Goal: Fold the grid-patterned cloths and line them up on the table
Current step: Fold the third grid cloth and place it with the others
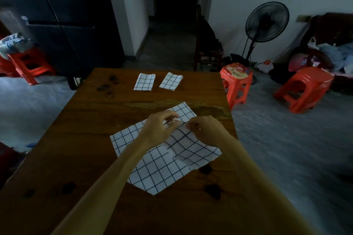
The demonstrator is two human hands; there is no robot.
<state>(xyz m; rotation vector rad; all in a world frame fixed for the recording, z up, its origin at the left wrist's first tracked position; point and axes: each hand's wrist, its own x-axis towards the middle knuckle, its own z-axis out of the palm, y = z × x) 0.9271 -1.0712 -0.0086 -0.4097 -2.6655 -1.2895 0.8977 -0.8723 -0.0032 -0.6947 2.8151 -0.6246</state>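
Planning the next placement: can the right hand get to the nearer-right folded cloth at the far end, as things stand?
Probably yes. Bare table lies between the right hand and that folded cloth, nothing standing in the way. But both hands are pinching the open cloth, so it must let go first.

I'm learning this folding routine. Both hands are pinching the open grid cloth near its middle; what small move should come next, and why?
Probably draw the pinched fabric toward the near edge to make the first fold. The left hand and right hand grip the unfolded cloth, which lies rumpled, while two folded cloths already sit side by side farther back.
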